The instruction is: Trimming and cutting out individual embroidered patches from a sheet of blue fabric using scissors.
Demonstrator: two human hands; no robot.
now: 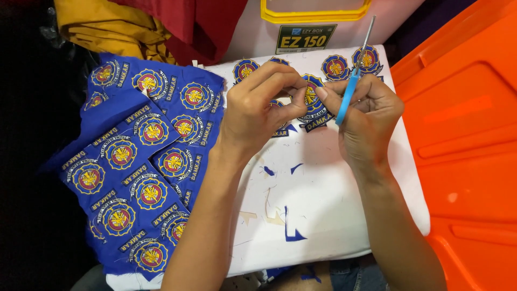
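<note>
Surface (334, 205): a white, lid-like top filling the centre of the frame, littered with small blue fabric offcuts (293, 233) and pale paper scraps in its lower middle. Over its left edge hangs a blue cloth sheet (140, 161) bearing rows of uncut round embroidered emblems, reaching from the upper left to the lower left of the frame. Cut-out badges (336, 67) lie in a row along the far edge of the surface, just below a white storage box with a yellow handle (315, 13) at top centre. Yellow and red cloth (140, 24) is heaped at the upper left; an orange plastic lid (463, 151) occupies the whole right side, touching the surface's right edge. Left hand (256, 110) pinches one emblem patch (311, 97) between thumb and fingertips, above the upper middle of the surface. Right hand (369, 116) is closed around blue-handled scissors (353, 75), blades pointing toward the top of the frame, and its fingertips also meet the patch. Open white area remains below the hands, toward the near edge; the left border of the frame is dark.
</note>
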